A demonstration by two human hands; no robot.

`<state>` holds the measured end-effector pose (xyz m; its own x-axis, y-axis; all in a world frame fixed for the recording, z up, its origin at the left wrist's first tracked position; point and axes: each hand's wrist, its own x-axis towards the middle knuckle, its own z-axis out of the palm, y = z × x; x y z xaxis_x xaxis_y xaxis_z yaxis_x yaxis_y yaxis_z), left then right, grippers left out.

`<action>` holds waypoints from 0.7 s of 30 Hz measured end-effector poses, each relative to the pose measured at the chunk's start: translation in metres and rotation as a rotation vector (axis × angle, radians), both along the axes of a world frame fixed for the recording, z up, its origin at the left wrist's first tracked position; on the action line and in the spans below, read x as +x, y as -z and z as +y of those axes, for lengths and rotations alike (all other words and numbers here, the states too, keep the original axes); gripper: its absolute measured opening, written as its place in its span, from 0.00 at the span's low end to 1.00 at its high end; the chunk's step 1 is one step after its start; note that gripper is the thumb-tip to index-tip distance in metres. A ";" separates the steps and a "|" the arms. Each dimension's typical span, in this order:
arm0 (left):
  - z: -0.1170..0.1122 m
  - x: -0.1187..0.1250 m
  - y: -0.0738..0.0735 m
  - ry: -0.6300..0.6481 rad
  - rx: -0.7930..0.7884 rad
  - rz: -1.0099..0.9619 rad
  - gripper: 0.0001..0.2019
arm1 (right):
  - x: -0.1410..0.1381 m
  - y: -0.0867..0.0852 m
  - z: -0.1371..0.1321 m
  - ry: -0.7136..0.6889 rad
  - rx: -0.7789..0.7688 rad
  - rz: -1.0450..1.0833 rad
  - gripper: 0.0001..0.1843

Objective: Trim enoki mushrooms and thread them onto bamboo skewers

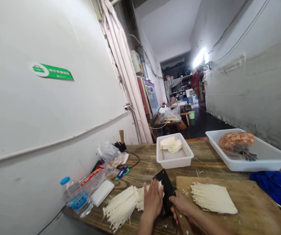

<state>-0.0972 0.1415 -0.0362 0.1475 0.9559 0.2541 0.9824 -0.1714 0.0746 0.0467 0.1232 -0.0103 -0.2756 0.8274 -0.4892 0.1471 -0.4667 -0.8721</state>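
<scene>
My right hand (181, 204) is closed round the wooden handle of a cleaver (166, 189), whose dark blade slants up to the left. My left hand (154, 199) rests with fingers stretched out over a bunch of enoki mushrooms (140, 197), right beside the blade; part of that bunch is hidden under the hand. Another pile of enoki mushrooms (122, 207) lies to the left on the wooden table. A flattened sheet of enoki mushrooms (214, 198) sits on the cutting board (249, 202) at the right.
Behind stand a white tub (174, 163) with skewered enoki and a larger white tray (250, 165) with skewered meat. A blue cloth (273, 187) lies at the right. To the left are a water bottle (78, 197), a tissue pack (103, 192), scissors (122, 173) and plastic bags (107, 155).
</scene>
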 end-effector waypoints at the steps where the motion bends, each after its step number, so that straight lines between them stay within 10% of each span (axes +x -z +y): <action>1: 0.000 0.000 0.000 -0.004 0.001 -0.003 0.26 | 0.002 -0.003 0.000 -0.006 0.010 -0.004 0.14; 11: 0.007 0.007 0.016 -0.064 0.118 0.076 0.22 | 0.050 -0.036 -0.024 0.077 0.192 0.045 0.03; 21: 0.005 0.012 0.013 -0.100 0.131 0.176 0.23 | 0.150 -0.059 -0.096 0.245 0.240 0.232 0.20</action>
